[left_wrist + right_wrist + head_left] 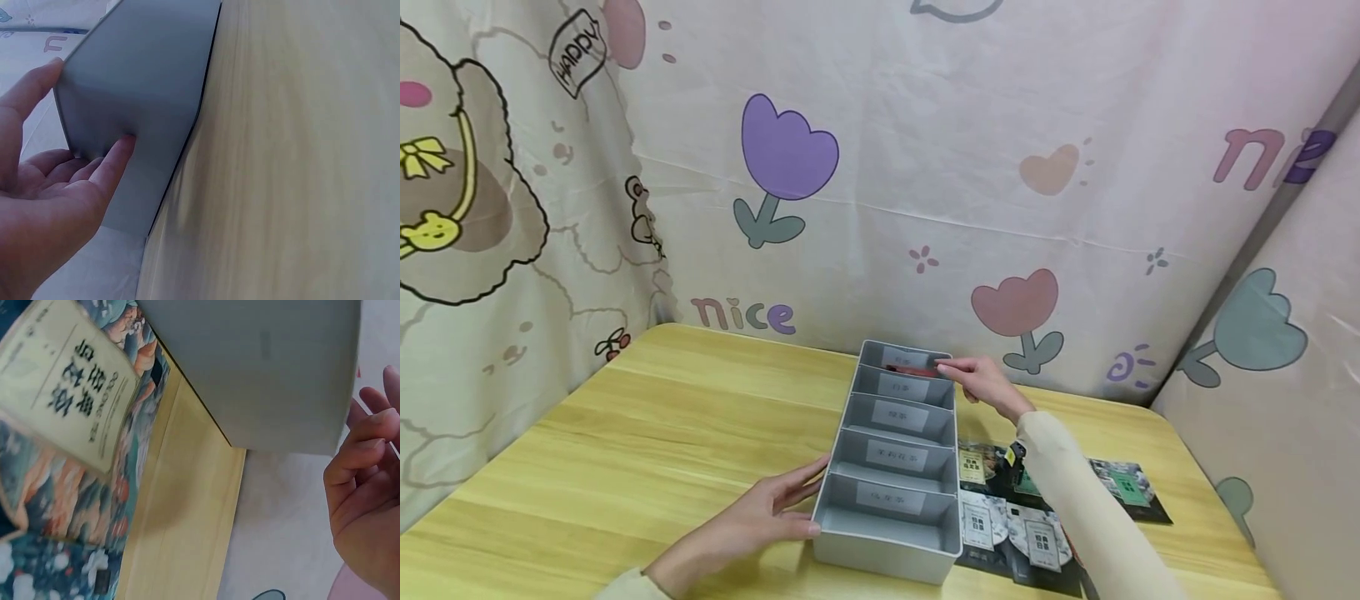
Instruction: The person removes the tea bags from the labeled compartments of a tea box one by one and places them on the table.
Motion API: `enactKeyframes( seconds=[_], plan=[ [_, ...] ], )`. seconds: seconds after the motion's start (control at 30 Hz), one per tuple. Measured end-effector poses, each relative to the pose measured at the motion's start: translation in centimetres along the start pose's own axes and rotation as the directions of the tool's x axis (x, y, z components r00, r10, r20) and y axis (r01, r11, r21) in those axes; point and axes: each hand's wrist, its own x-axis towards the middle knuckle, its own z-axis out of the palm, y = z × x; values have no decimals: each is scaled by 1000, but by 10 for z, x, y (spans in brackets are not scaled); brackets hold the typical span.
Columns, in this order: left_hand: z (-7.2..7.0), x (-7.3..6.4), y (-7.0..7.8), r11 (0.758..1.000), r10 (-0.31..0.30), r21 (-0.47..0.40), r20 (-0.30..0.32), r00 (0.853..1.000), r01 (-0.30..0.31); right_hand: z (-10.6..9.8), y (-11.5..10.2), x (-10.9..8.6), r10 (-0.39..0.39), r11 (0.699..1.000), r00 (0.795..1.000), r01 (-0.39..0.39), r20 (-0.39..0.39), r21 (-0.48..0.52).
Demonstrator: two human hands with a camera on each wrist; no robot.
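Observation:
A long grey box [891, 567] with five labelled compartments in a row stands on the table. My left hand [763, 514] is at its near left corner, thumb at the rim and fingers against the side wall; the left wrist view shows a fingertip pressing that wall. At the far end, my right hand [988, 385] pinches a red packet [917, 371] that lies across the farthest compartment. Only a speck of red shows past the box edge in the right wrist view, where the fingers [369, 450] are curled behind the wall.
Right of the box lie several dark tea packets [985, 557], partly under the right forearm. An oolong tea packet [69, 394] shows large in the right wrist view. A green-labelled packet [1131, 489] is farther right. Printed curtains [880, 167] hang behind the table [700, 400].

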Motion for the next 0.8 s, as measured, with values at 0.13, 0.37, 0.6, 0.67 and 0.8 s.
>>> enactKeyframes(
  seconds=[0.13, 0.37, 0.6, 0.67, 0.8],
  plan=[
    [0, 1, 0, 1000, 3, 7, 0, 1000, -3, 3, -1, 7, -9, 1000, 1000, 9, 29, -11],
    [-1, 3, -3, 1000, -4, -2, 18, 1000, 4, 6, -1, 12, 8, 1000, 999, -9, 47, 14],
    [-2, 3, -5, 1000, 13, -2, 30, 999, -13, 8, -1, 15, 38, 999, 999, -39, 30, 14],
    [-2, 3, -5, 1000, 10, -1, 29, 1000, -10, 8, 0, 15, 31, 999, 999, -32, 25, 18],
    [-2, 2, -4, 1000, -1, 1, 25, 1000, 1, 8, 2, 15, 6, 999, 1000, -6, 11, 32]
  ],
)
